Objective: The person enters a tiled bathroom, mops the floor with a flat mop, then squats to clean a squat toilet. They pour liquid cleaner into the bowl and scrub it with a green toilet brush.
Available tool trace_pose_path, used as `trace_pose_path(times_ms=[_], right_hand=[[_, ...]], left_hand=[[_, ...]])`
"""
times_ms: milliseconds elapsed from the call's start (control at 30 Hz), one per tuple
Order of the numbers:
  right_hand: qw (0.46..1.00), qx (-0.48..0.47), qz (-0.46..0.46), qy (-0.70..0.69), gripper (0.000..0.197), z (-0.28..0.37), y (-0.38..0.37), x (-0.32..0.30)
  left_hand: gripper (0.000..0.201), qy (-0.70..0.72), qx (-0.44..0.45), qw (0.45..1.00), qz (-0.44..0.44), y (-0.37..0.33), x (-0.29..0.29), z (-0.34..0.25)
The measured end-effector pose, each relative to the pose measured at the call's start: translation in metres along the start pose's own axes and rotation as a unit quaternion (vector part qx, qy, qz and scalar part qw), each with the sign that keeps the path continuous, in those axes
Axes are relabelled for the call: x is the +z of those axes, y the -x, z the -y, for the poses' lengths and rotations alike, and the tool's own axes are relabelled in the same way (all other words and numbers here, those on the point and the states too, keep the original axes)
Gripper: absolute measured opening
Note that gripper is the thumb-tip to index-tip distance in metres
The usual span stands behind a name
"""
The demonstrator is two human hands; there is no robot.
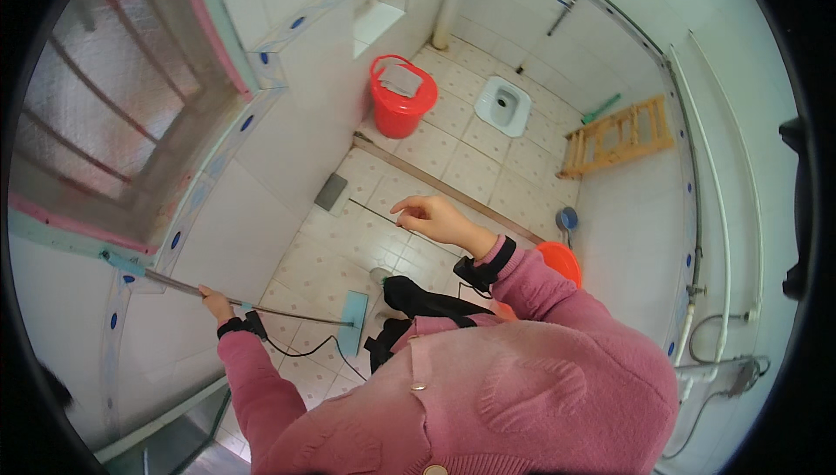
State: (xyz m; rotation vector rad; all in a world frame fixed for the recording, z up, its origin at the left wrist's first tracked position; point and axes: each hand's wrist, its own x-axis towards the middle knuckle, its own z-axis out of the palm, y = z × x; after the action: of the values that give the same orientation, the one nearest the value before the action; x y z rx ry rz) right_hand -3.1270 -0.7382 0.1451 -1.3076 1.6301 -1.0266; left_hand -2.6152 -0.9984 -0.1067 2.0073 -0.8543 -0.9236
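My left hand (216, 303) is closed around the metal pole of a flat mop (279, 312). The pole slants from a light-blue grip (124, 263) beside the wall down to the light-blue mop head (353, 323), which lies on the tiled floor close to my feet. My right hand (440, 221) hangs in the air over the floor, its fingers loosely bent with a gap between thumb and forefinger, and nothing shows in it. Behind that hand, a thin dark line (370, 211) crosses the floor; I cannot tell what it is.
A red lidded bucket (399, 114) with a grey cloth on top stands beyond a low step (444, 186). Farther back is a squat toilet (503, 107). Along the right wall are a wooden rack (618, 138), a blue dipper (567, 217) and an orange-red basin (560, 262). A barred window (104, 92) is at left.
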Motion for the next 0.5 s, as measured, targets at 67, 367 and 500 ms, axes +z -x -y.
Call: trace_pose_path(times_ms=[67, 367, 500], right_hand=[[1.0, 0.013, -0.017, 0.002, 0.023, -0.006, 0.019, -0.008], [0.987, 0.045, -0.156, -0.018, 0.021, -0.033, 0.074, -0.076], [0.979, 0.003, -0.196, 0.047, 0.019, -0.055, 0.076, -0.119]], left_hand=[[0.066, -0.041, -0.002, 0.999, 0.026, -0.004, -0.003, -0.001], [0.087, -0.362, 0.143, 0.905, -0.169, 0.1, 0.063, -0.023], [0.06, -0.375, 0.316, 0.871, -0.03, 0.179, 0.163, -0.053]])
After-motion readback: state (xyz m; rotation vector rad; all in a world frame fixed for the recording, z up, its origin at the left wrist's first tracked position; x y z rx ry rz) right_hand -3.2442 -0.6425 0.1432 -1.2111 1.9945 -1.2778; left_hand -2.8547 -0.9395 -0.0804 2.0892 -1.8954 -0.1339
